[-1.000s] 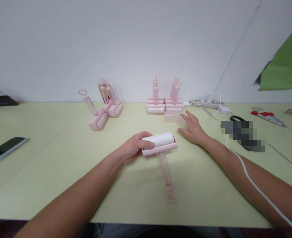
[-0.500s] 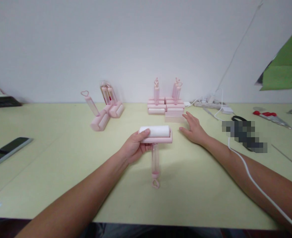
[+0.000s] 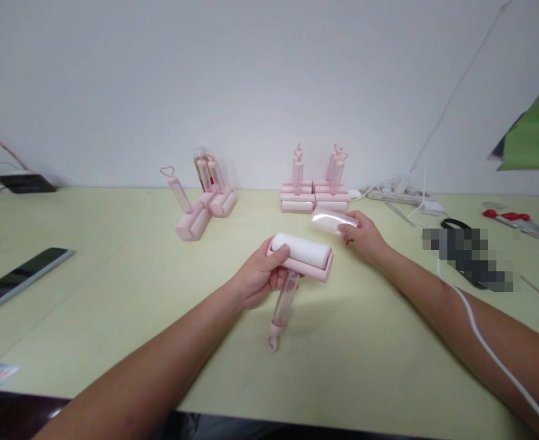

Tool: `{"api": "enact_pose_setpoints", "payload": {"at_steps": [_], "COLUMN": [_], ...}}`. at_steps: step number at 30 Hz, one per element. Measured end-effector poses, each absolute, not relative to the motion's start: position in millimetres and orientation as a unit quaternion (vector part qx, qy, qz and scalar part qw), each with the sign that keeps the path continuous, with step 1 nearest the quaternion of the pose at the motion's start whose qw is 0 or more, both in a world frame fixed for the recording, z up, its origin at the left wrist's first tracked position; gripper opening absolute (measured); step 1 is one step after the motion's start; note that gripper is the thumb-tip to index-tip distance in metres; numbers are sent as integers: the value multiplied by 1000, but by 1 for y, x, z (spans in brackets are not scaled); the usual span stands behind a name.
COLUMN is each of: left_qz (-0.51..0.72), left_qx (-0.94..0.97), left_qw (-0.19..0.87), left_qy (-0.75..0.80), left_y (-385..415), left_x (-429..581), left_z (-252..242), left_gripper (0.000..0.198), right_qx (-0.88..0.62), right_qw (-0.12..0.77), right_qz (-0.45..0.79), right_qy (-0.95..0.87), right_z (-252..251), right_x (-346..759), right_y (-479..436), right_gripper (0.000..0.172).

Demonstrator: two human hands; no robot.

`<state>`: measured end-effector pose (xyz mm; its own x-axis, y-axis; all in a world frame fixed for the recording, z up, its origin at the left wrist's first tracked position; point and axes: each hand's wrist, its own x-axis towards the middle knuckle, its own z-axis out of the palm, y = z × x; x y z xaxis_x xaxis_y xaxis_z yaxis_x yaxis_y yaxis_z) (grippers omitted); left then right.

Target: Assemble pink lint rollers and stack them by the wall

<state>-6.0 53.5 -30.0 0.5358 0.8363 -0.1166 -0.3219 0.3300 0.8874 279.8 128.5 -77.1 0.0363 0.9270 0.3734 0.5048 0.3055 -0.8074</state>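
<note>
A pink lint roller with a white roll is gripped at its head by my left hand. The thumb lies on the roll and the fingers are behind the frame. Its clear handle points down toward me and ends in a heart-shaped loop. My right hand pinches a clear, curved plastic cover by its right end. The cover is lifted off the table, just behind the roller head. Farther back, several lint rollers stand side by side with their handles upright.
More lint rollers stand at the back left. A phone lies on the left. To the right are a power strip, red-handled pliers, a blurred-out dark object and a white cable crossing my right forearm.
My right hand has closed on the clear cover and raised it from in front of the back-right rollers. In my left hand the lint roller has tilted, its handle swinging left.
</note>
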Motion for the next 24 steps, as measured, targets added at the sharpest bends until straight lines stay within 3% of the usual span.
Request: {"api": "enact_pose_setpoints", "payload": {"at_steps": [3,5,7,14,24], "left_qz": [405,418,422,437,463], "left_qx": [453,471,499,554,537], "left_qw": [726,695,659,542,552], "left_qy": [323,348,372,457,440], "left_y": [52,52,52,55,56], "left_x": [-5,-4,-3,-6,-6], "left_z": [-31,-32,-33,-33,-31], "left_gripper": [58,69,76,74,71], "right_qx": [-509,-448,-430,-387,-381], "right_qw": [493,513,497,487,495], "right_qz": [324,505,583,609,584], "right_qy": [-626,-530,-476,-493,-518], "right_z": [-58,-46,-37,-36,-46], "right_x": [257,238,221,201,200], "right_y": [105,89,74,54,53], "right_gripper": [31,29,34,42,57]}}
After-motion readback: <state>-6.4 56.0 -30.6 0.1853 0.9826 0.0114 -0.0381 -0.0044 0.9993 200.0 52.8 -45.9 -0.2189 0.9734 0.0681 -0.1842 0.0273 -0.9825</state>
